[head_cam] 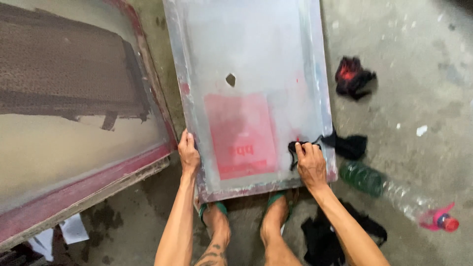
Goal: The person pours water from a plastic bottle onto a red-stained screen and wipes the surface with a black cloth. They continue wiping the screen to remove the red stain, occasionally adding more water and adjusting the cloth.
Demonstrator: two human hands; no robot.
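A framed printing screen (187, 106) with grey mesh and a pink-red rectangular patch stands tilted before me, and a small hole shows in its mesh. My left hand (188, 154) grips the screen's left frame edge near the bottom. My right hand (310, 162) presses a small black rag (296, 146) against the mesh, just right of the pink patch. My two feet in green sandals stand below the screen's lower edge.
A larger red-framed screen (98, 184) leans at the left. On the concrete floor at the right lie a red-black rag (352, 75), a black cloth (351, 145), a plastic bottle (389, 187) with a pink cap, and more black cloth (322, 241) near my feet.
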